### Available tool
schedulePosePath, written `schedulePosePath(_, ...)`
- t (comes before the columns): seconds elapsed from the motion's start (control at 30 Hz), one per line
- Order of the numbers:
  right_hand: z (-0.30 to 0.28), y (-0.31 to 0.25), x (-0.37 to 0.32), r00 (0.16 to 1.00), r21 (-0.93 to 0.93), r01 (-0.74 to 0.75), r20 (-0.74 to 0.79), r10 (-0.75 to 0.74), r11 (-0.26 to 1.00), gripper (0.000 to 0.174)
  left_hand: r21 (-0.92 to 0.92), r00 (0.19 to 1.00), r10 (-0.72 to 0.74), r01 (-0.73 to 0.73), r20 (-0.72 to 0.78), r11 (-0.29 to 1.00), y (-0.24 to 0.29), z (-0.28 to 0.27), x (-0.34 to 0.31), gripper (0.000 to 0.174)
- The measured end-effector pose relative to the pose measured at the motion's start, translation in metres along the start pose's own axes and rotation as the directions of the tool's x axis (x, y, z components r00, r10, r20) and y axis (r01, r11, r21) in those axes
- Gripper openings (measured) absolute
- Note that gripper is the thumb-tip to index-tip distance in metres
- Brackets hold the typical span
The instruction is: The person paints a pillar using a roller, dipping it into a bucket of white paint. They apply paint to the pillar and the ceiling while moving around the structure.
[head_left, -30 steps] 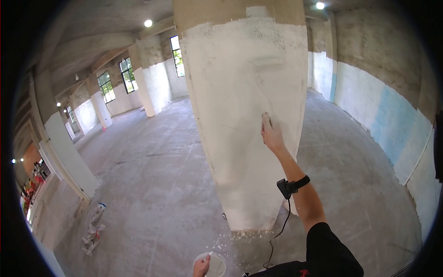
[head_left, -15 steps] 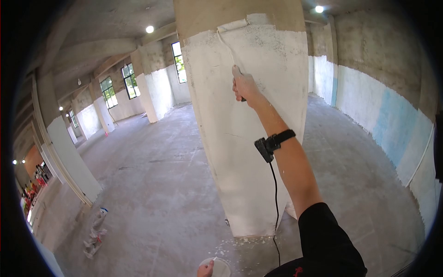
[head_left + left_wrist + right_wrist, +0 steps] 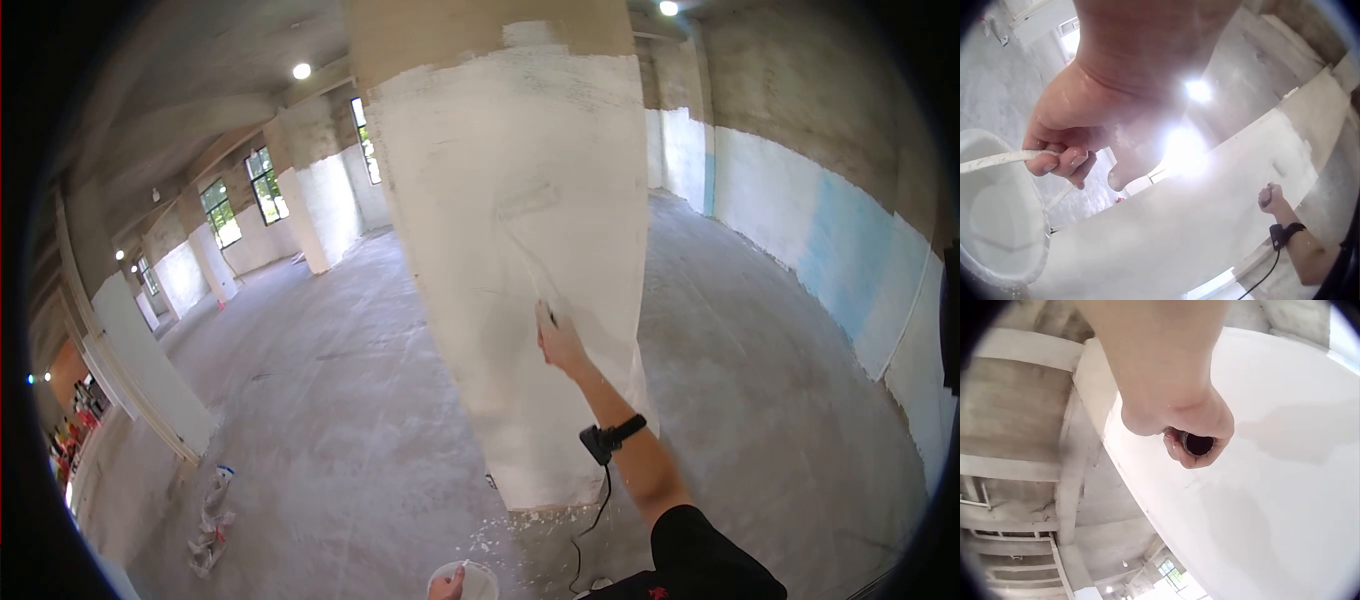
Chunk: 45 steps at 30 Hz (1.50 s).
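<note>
My right hand (image 3: 562, 345) grips the handle of a paint roller against the white column (image 3: 500, 400). The roller (image 3: 530, 200) looks blurred and pale on the column, its thin frame running down to the hand. From the right wrist view, the fingers wrap around the roller's handle, whose hollow end (image 3: 1199, 445) faces the camera. Low in the head view, my left hand (image 3: 447, 584) is at a white bucket (image 3: 491, 578). Its curled fingers hold the bucket's white-coated bail handle (image 3: 997, 161) in the left wrist view, with the bucket hanging below.
White splatters (image 3: 520, 530) dot the concrete floor around the column's foot. A crumpled bag (image 3: 210, 525) lies on the floor at left. A black cable (image 3: 578, 545) hangs from the right wrist camera. A partly painted wall (image 3: 780, 210) runs along the right.
The right hand and roller went up to the column's upper left painted edge, then came back down to mid-column. My left hand stayed at the bucket.
</note>
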State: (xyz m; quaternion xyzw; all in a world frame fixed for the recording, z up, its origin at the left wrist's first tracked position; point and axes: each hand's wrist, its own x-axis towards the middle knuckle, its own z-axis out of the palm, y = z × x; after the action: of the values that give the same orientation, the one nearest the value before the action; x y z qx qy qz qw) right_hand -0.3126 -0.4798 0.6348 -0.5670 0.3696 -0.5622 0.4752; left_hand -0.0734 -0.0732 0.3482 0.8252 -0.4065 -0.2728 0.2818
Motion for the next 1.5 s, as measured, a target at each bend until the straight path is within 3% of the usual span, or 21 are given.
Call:
schedulePosePath(0.1, -0.019, 0.044, -0.03, 1.0, -0.046, -0.022, -0.012, 0.022, 0.999, 0.053, -0.032, 0.997, 0.062, -0.06, 0.054, 0.998, 0.018, -0.006, -0.005, 0.062)
schedulePosePath(0.17, -0.035, 0.062, -0.051, 1.0, -0.185, 0.001, -0.027, -0.006, 0.983, 0.053, 0.044, 0.987, -0.025, 0.018, 0.158, 0.999, 0.027, -0.008, -0.006, 0.059)
schedulePosePath(0.3, -0.072, 0.095, -0.089, 0.989, -0.17, 0.074, -0.111, -0.094, 0.983, 0.05, 0.024, 0.986, 0.064, -0.068, 0.157, 0.997, -0.012, 0.017, 0.013, 0.06)
schedulePosePath(0.4, -0.104, 0.113, -0.089, 0.964, -0.119, 0.058, -0.252, -0.086, 0.991, 0.052, 0.134, 0.985, -0.001, -0.023, 0.173, 0.991, 0.025, 0.009, 0.008, 0.061)
schedulePosePath(0.47, -0.123, 0.096, -0.08, 0.961, -0.023, 0.002, -0.276, -0.009, 1.0, 0.053, 0.119, 0.959, -0.135, 0.108, 0.248, 0.987, 0.035, 0.009, 0.007, 0.061)
schedulePosePath(0.5, -0.131, 0.084, -0.075, 0.966, 0.029, -0.039, -0.255, 0.045, 0.999, 0.052, 0.124, 0.959, -0.133, 0.105, 0.251, 0.987, 0.033, 0.012, 0.007, 0.061)
schedulePosePath(0.57, -0.141, 0.069, -0.06, 0.973, 0.033, -0.031, -0.226, 0.038, 0.999, 0.051, 0.035, 0.985, 0.012, -0.018, 0.172, 0.999, 0.033, 0.02, 0.011, 0.061)
schedulePosePath(0.7, -0.141, 0.021, -0.03, 0.985, 0.096, 0.045, -0.17, -0.028, 0.994, 0.05, 0.05, 0.99, 0.036, -0.043, 0.138, 0.998, 0.054, 0.02, 0.006, 0.066)
schedulePosePath(0.77, -0.138, 0.002, -0.006, 0.982, 0.049, 0.084, -0.172, -0.075, 0.995, 0.049, 0.067, 0.978, -0.132, 0.123, 0.163, 0.99, 0.048, 0.026, 0.019, 0.063)
schedulePosePath(0.9, -0.131, -0.053, 0.022, 0.995, 0.194, 0.029, -0.097, -0.01, 0.981, 0.051, 0.097, 0.977, -0.151, 0.138, 0.152, 0.986, 0.026, 0.038, 0.025, 0.063)
schedulePosePath(1.0, -0.125, -0.089, 0.039, 0.993, 0.184, 0.045, -0.12, -0.023, 0.982, 0.052, 0.063, 0.977, -0.155, 0.147, 0.15, 0.987, 0.044, 0.037, 0.025, 0.064)
schedulePosePath(1.07, -0.125, -0.101, 0.047, 0.995, 0.248, 0.102, -0.037, -0.096, 0.963, 0.051, 0.07, 0.972, -0.162, 0.152, 0.168, 0.986, 0.06, 0.032, 0.017, 0.064)
schedulePosePath(1.17, -0.121, -0.084, 0.051, 0.996, 0.236, 0.087, -0.047, -0.078, 0.968, 0.052, 0.097, 0.976, -0.152, 0.138, 0.156, 0.986, 0.049, 0.039, 0.026, 0.064)
schedulePosePath(1.27, -0.117, -0.023, 0.029, 0.994, 0.193, 0.096, -0.074, -0.084, 0.976, 0.052, 0.088, 0.984, -0.123, 0.113, 0.128, 0.99, 0.036, 0.048, 0.031, 0.065)
schedulePosePath(1.37, -0.112, 0.046, -0.008, 0.994, 0.205, 0.017, -0.108, 0.005, 0.979, 0.05, 0.068, 0.958, -0.206, 0.197, 0.197, 0.978, 0.065, 0.04, 0.019, 0.065)
schedulePosePath(1.5, -0.115, 0.124, -0.06, 0.992, 0.128, -0.032, -0.117, 0.047, 0.991, 0.049, 0.099, 0.966, -0.182, 0.166, 0.186, 0.981, 0.082, 0.035, 0.01, 0.066)
